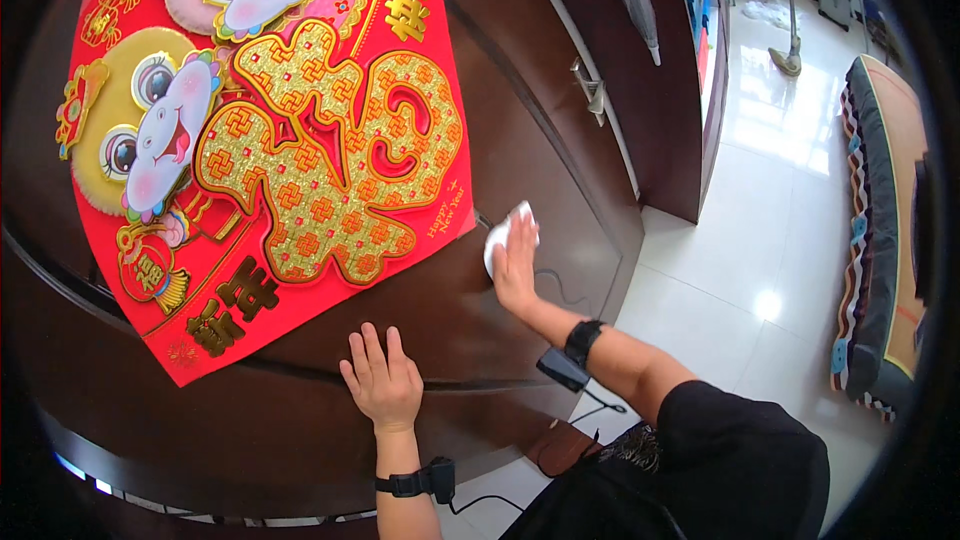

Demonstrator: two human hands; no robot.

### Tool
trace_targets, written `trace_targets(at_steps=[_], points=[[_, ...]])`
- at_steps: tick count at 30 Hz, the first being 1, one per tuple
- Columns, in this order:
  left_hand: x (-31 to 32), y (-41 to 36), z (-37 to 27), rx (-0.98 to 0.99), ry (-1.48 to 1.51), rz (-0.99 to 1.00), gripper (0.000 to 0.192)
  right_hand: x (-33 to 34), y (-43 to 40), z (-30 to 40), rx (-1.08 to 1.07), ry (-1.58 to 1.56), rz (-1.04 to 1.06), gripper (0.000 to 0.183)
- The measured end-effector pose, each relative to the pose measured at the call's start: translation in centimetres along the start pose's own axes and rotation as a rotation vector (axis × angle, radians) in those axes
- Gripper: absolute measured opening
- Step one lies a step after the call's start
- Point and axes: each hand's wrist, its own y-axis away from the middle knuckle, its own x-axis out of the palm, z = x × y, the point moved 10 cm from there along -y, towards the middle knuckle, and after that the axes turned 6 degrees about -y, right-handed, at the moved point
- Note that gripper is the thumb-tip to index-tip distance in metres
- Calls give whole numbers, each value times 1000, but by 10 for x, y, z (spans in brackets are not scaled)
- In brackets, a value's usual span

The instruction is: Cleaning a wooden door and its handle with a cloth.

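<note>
A dark brown wooden door [480, 315] fills most of the view before me. My right hand [516, 266] presses a white cloth or tissue [496, 240] against its panel, fingers stretched over it. Lower and to the left, my left hand [386, 382] lies flat on the wood with fingers spread, holding nothing. Above both hands is a large red New Year poster [247, 322] with raised gold characters and two cartoon figures. The cloth is just beside the poster's lower right corner; the left hand is below its bottom edge.
The door has a metal handle [592, 94]. To the right, a dark cabinet [660, 127] has filled shelves. A mat-covered bed or bench [892, 187] stands on white floor tiles [739, 240], with a floor-cleaning tool [787, 56] farther back. Thin cables [487, 496] trail from my wrist straps.
</note>
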Motion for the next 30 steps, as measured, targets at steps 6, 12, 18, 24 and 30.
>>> trace_targets(at_steps=[6, 12, 18, 24, 30], points=[[0, 1, -3, 8, 1, 3, 36, -19, -90, 94, -360, 25, 38, 62], [0, 1, -2, 0, -9, 15, 36, -15, -84, 65, -291, 72, 33, 64], [8, 1, -5, 1, -39, 24, 39, -28, -70, -28, -126, 134, -15, 63], [26, -7, -27, -54, -47, 24, 42, -38, -60, -123, 107, 93, -24, 62], [29, -18, -77, 190, 165, 96, 38, -60, -70, -194, 245, 79, -77, 61]])
